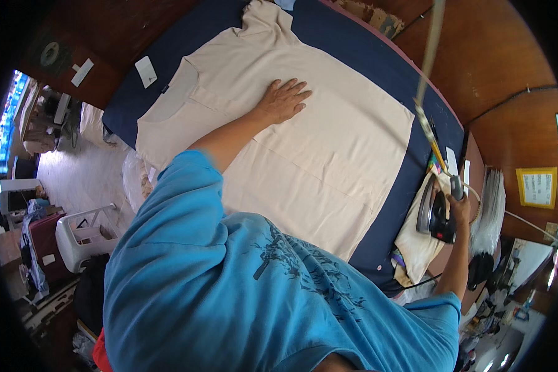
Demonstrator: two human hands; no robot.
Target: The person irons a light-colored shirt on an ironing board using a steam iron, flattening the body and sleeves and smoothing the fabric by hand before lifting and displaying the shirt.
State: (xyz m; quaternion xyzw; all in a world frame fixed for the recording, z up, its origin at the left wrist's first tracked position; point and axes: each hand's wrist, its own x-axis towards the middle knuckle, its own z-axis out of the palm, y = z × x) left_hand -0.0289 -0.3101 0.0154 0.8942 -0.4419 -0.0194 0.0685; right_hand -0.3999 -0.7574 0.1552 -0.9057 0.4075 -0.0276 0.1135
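A cream T-shirt (328, 142) lies spread flat on a dark blue padded ironing table (366, 49). My left hand (284, 99) rests palm down on the upper middle of the shirt, fingers spread. My right hand (460, 208) is closed around the black handle of an iron (434, 214), which stands tilted up on a cream cloth (415, 245) at the table's right end, off the shirt. A cord (429, 124) runs from the iron up out of view.
A white tag (146, 71) lies on the table near the shirt's collar. Wooden walls surround the table. A yellow notice (537, 186) hangs at right. A white plastic chair (84, 235) and clutter stand on the floor at left.
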